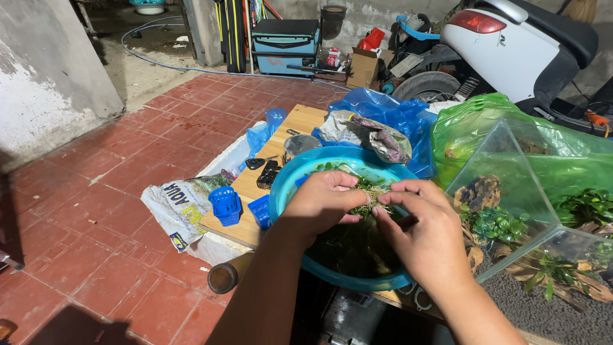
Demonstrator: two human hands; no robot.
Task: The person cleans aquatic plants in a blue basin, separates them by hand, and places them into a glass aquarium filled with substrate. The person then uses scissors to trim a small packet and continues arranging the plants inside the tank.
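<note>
Two bare forearms rise from the lower middle of the frame, ending in the left hand (322, 203) and right hand (426, 235). No sleeves, gloves, rings, watch or bands show. Fingernails are short and unpainted.

head view, looking down, close, forward

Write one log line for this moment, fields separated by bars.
left hand + right hand: pinching plant clump | over blue basin | glass tank at right
</note>
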